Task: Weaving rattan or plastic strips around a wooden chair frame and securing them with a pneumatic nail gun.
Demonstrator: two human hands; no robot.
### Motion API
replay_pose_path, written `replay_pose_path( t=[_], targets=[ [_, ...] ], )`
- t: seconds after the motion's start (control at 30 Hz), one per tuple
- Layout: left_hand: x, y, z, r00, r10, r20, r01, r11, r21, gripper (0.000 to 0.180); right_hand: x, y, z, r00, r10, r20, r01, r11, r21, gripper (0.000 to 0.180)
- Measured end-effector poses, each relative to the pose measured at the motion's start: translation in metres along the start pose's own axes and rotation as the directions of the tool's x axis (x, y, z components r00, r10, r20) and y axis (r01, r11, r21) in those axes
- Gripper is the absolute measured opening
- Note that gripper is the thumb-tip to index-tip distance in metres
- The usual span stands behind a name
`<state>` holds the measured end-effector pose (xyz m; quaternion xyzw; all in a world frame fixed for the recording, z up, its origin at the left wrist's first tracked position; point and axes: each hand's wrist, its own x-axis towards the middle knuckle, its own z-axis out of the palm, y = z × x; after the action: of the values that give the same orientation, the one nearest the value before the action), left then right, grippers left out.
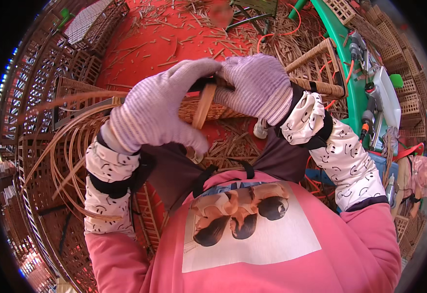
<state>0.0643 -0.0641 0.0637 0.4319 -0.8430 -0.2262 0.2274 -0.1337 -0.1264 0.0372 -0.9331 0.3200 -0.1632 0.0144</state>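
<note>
A lilac knitted glove covers my left hand. Its thumb stands well apart from the fingers, which reach across to my right hand; their tips are hidden there. My right hand, in a matching glove, is closed at the upper edge of a woven wicker piece over my lap. A flat tan wicker strip slants down between the hands, beside the right fingers. A dark edge shows just above the strip. Long loose wicker strands loop out on the left, some passing behind my left wrist.
Wicker-wrapped frame stands right of my right hand. Beyond it are a green table edge and power tools with orange cords. Brown lattice baskets are stacked at left. Cut strips litter the red floor.
</note>
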Motion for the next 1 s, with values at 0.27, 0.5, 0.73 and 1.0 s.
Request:
replay_pose_path(
  t=[0.27,0.5,0.73,1.0],
  targets=[
    [0.018,-0.003,0.019,0.964,-0.110,-0.241,0.046,0.965,-0.258,0.013,-0.003,0.000,0.001,1.000,0.010,-0.001,-0.010,1.000,0.010,0.042],
    [0.033,-0.012,0.002,0.983,-0.184,0.026,0.184,0.947,-0.263,0.018,0.000,-0.008,-0.005,0.999,0.052,-0.002,-0.050,0.985,0.167,0.042],
    [0.047,-0.025,0.000,0.872,-0.445,0.205,0.483,0.713,-0.508,0.007,-0.073,0.112,-0.067,0.823,0.310,-0.476,-0.200,0.942,0.268,0.048],
    [0.048,-0.022,0.001,0.779,-0.583,0.233,0.607,0.604,-0.517,0.008,-0.324,0.356,-0.083,-0.021,0.998,-0.066,-0.999,-0.019,0.041,0.101]
  ],
)
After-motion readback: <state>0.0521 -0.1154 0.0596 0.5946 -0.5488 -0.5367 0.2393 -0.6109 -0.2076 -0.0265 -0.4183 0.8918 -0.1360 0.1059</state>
